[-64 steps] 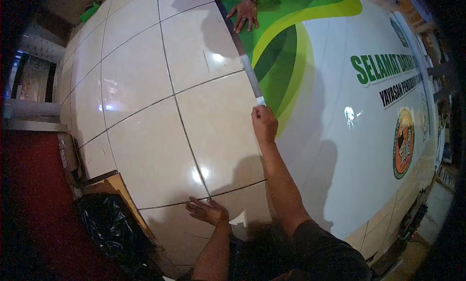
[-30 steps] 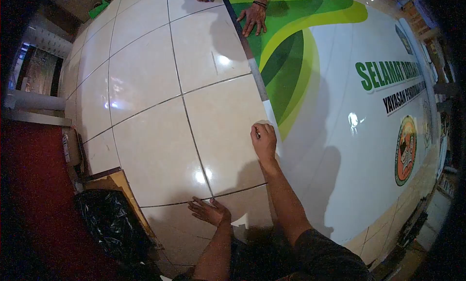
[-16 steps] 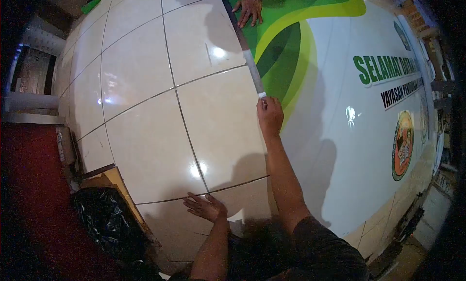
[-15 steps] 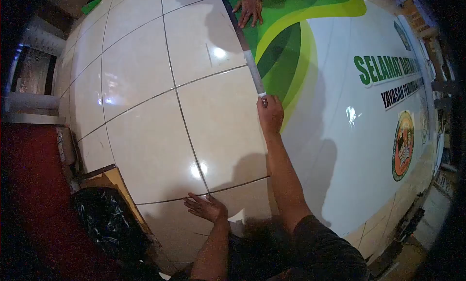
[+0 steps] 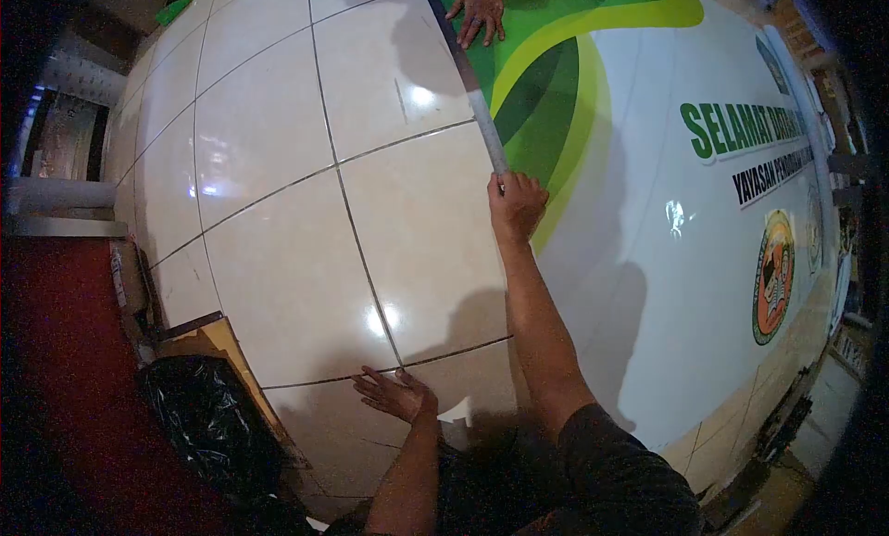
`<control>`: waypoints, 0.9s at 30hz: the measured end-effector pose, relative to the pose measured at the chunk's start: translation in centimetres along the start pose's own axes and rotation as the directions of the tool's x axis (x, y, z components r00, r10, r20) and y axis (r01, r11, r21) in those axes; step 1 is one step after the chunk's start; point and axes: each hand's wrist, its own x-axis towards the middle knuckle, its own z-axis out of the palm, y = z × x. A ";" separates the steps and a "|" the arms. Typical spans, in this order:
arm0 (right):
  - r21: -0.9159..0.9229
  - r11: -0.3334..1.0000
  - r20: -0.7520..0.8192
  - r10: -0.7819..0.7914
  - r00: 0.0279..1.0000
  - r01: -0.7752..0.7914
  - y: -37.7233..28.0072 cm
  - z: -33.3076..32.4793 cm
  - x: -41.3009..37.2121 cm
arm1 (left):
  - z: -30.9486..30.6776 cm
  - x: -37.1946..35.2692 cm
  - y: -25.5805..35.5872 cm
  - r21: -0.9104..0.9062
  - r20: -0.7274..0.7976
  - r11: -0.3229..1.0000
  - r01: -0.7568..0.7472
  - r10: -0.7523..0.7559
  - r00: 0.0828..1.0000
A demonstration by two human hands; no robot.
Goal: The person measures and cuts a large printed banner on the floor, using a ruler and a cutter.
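Observation:
A large printed banner [image 5: 611,286], green and white with lettering and a round emblem, lies over the tiles. Along its left edge runs a narrow strip, dark at the far end and grey [image 5: 491,142] nearer me. My right hand [image 5: 517,205] has its fingers curled at the near end of this strip, on the banner's edge; what lies under the fingers is hidden. Flat on the tiled floor [image 5: 278,286], my left hand [image 5: 396,394] rests with its fingers spread, away from the banner.
Another person's hand [image 5: 479,15], with a ring and wristbands, presses flat on the green print at the top. A black plastic bag [image 5: 208,425] sits at lower left, beside a brown board [image 5: 218,340]. Red cloth [image 5: 65,351] lies further left.
My right hand has shifted slightly up along the banner's edge, and its fingers look less tightly balled. My left hand stays in place. The other person's hand has barely moved.

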 end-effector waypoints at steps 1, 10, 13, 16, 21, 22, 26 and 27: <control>0.000 1.000 -0.001 0.001 1.000 -0.001 0.1 0.1 0.0 | 0.0 0.0 0.0 -0.003 -0.003 1.000 0.000 0.000 1.000; -0.019 1.000 -0.015 -0.005 1.000 0.005 0.3 0.9 -0.3 | -0.1 0.0 0.0 -0.014 -0.019 1.000 -0.006 0.006 1.000; -0.041 0.999 -0.014 -0.014 1.000 0.014 0.2 0.7 -0.2 | -0.3 0.3 0.2 0.005 0.036 1.000 0.030 -0.030 0.999; -0.011 1.000 0.001 0.001 1.000 0.000 0.2 0.5 -0.1 | -0.5 0.2 0.3 0.020 0.055 0.999 0.036 -0.037 0.998; 0.017 1.000 -0.023 -0.015 1.000 0.015 0.2 0.5 -0.1 | -0.1 0.2 0.0 0.027 0.017 0.999 0.018 -0.019 1.000; 0.017 1.000 -0.024 -0.014 1.000 0.015 0.2 0.5 -0.1 | 0.0 0.2 0.1 0.037 -0.003 0.999 0.012 -0.012 1.000; 0.035 0.999 -0.013 -0.010 1.000 0.011 0.1 0.4 -0.1 | 0.0 0.4 0.0 0.048 0.066 0.997 0.066 -0.069 0.995; 0.030 1.000 -0.011 -0.004 1.000 0.004 0.1 0.4 -0.1 | -0.1 0.3 0.0 0.049 0.068 0.997 0.066 -0.070 0.995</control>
